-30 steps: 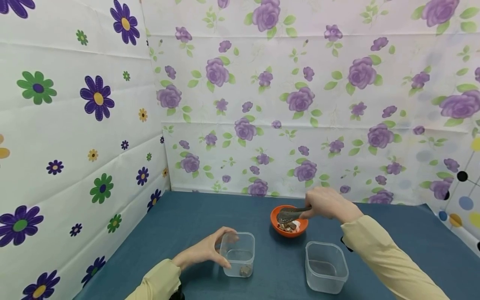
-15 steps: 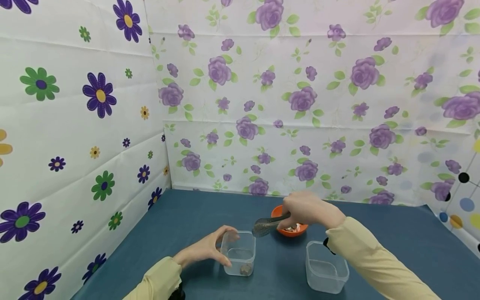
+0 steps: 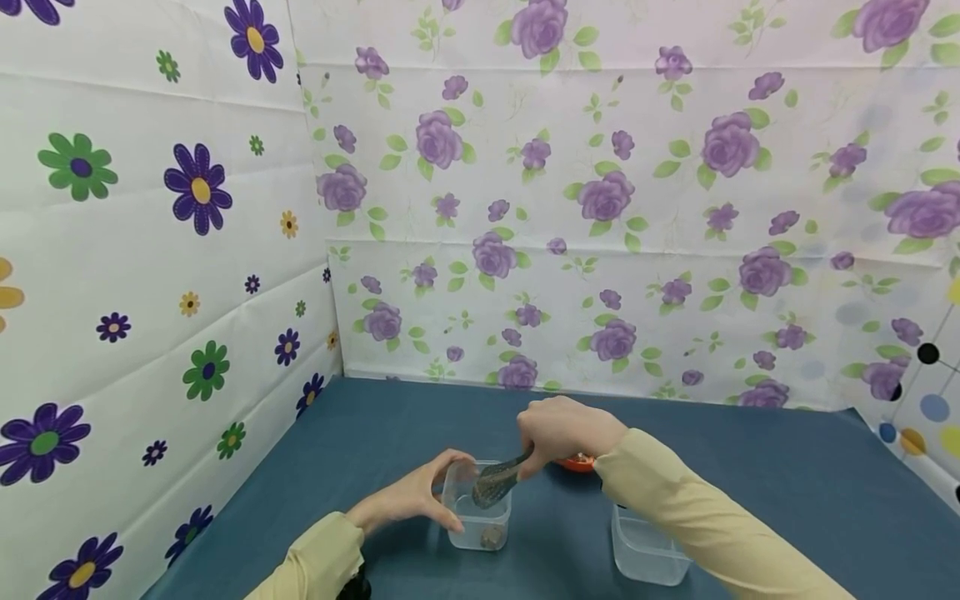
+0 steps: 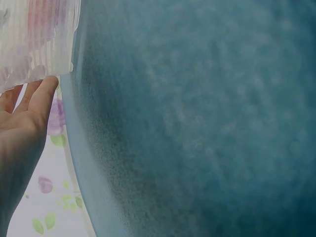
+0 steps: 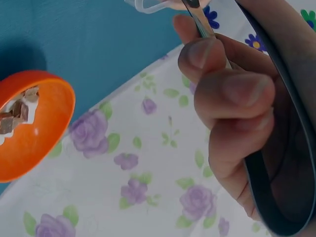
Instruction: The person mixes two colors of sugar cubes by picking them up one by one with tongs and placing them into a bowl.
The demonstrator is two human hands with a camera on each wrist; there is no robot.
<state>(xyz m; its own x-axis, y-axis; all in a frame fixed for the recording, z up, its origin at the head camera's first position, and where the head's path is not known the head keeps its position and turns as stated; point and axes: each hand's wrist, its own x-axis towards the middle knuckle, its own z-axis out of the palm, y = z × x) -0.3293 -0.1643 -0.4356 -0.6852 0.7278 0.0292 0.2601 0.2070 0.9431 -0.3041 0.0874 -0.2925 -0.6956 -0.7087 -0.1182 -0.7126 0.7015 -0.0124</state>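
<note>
My left hand (image 3: 412,498) holds a clear plastic container (image 3: 467,533), thumb on the near side and fingers on the far side. A small brownish lump (image 3: 492,537) sits at its bottom. With my right hand (image 3: 566,429) I grip dark tongs (image 3: 493,485), their perforated head tilted down over the container's opening. Whether the tongs pinch anything I cannot tell. Behind my right hand, an orange bowl (image 3: 577,466) is mostly hidden; the right wrist view shows brown cubes (image 5: 19,112) and something white inside it. Ribbed container plastic (image 4: 42,37) touches the fingers in the left wrist view.
A second clear container (image 3: 648,557) stands at the right, partly covered by my right sleeve (image 3: 697,508). The blue tabletop (image 3: 405,417) reaches back to a flower-printed wall sheet (image 3: 555,183), with another sheet (image 3: 150,275) along the left.
My right hand has carried the tongs leftward and nearer, from the orange bowl to over the left container. The bowl is now mostly hidden. My left hand keeps its hold.
</note>
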